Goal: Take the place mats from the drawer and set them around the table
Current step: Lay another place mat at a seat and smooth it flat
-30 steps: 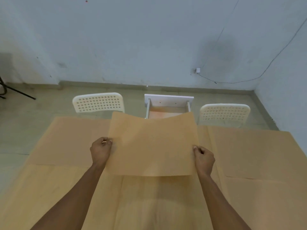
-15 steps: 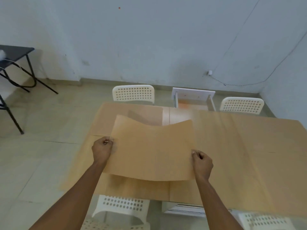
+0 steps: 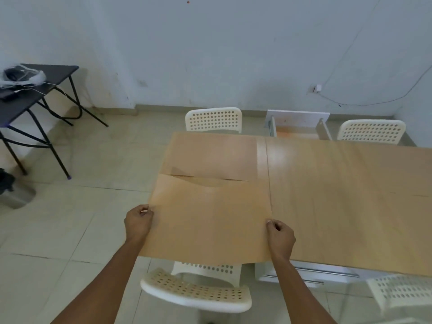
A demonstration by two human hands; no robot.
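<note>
1. 2 hands held 1 tan place mat [image 3: 210, 220] by its side edges: the left hand [image 3: 138, 224] pinched the left edge, the right hand [image 3: 280, 238] pinched the right.
2. That mat lay over the table's [image 3: 350, 195] near-left corner, its near edge overhanging a white chair [image 3: 196, 293].
3. Another mat [image 3: 210, 155] lay flat just beyond it.
4. Bare tiled floor [image 3: 93, 206] stretched left towards a black folding table [image 3: 35, 90].
5. At the far side, the open drawer [image 3: 298, 125] showed a tan sheet inside.
</note>
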